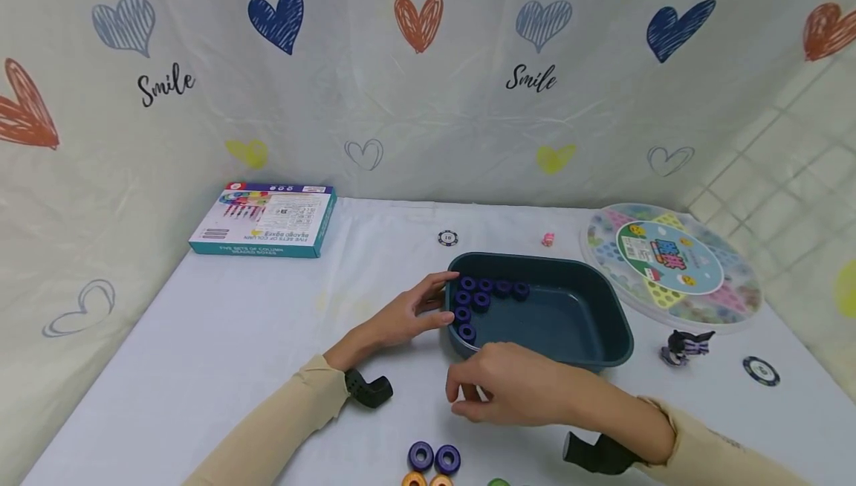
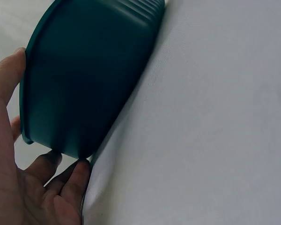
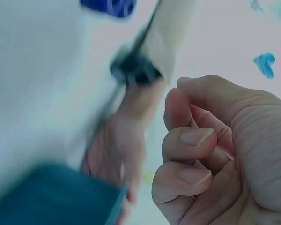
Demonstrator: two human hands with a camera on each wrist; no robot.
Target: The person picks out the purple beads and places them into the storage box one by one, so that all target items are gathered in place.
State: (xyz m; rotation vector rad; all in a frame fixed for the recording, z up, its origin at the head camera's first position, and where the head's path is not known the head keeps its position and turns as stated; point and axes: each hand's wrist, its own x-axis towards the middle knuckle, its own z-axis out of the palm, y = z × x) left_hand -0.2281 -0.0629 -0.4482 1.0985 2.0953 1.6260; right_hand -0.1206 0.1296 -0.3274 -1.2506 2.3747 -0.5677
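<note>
A dark teal plastic tub (image 1: 568, 315) stands on the table. Several purple ring-shaped beads (image 1: 481, 301) lie inside it, along the left end and far wall. My left hand (image 1: 417, 311) holds the tub's left end, thumb and fingers against rim and outer wall; the left wrist view shows fingertips low on the wall (image 2: 79, 79). In front of the tub's near side hovers my right hand (image 1: 511, 386), fingers curled, with nothing visible between them. Nearer me lie two purple rings (image 1: 420, 456), and orange rings (image 1: 414, 479) cut off by the frame edge.
A flat box (image 1: 264, 220) lies at the back left. On the right are a round clear bead case (image 1: 669, 263), a small dark figurine (image 1: 685, 346) and a chip (image 1: 761, 371). Behind the tub lie another chip (image 1: 448, 238) and a tiny pink piece (image 1: 548, 239).
</note>
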